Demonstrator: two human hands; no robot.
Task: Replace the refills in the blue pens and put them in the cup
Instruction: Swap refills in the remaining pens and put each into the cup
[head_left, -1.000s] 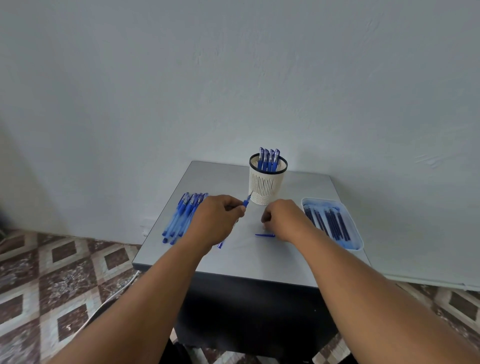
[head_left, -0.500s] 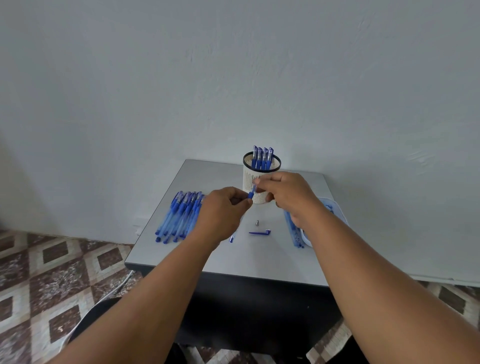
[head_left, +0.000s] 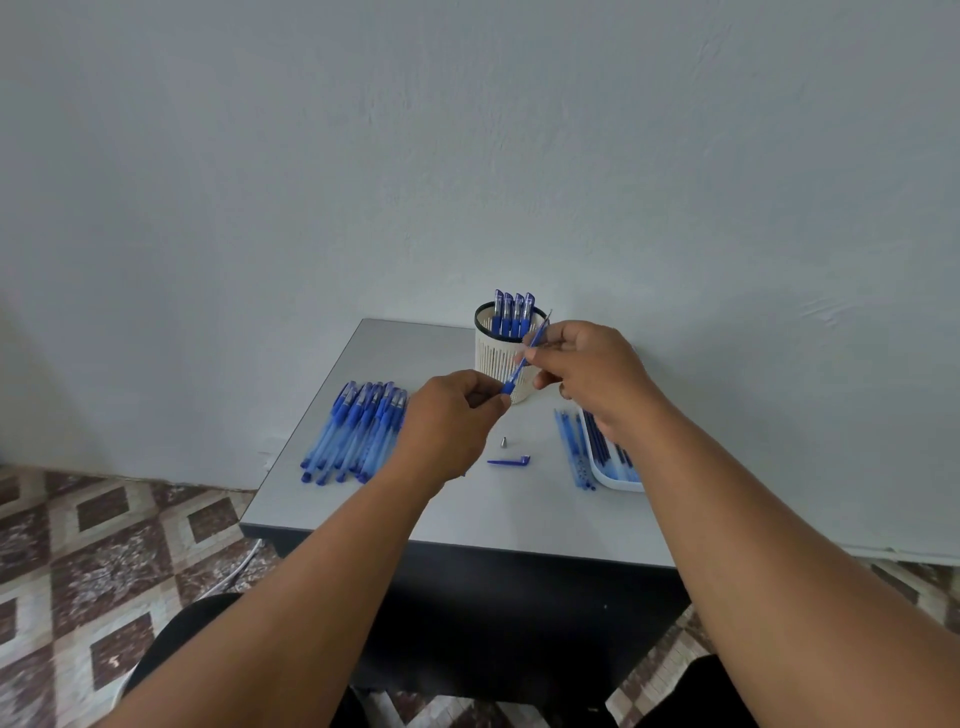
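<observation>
Grey tabletop (head_left: 395, 353); white cup (head_left: 493, 358) at the far edge holds finished pens. Left hand (head_left: 449, 421) grips the pen barrel (head_left: 508, 387); right hand (head_left: 587, 374) fingers pinch the refill (head_left: 527, 353), partly in. Step: likely refill swap. Next: metal tip (head_left: 503, 442) and cap (head_left: 509, 461) go on.

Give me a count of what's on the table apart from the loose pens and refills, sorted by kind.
Cup: 1
Pens standing in the cup: 4
White tray: 1
Blue pen cap: 1
Metal tip: 1
Total: 8

Four pens (head_left: 511, 313) in one cup (head_left: 498, 358); one tray (head_left: 615, 480).
</observation>
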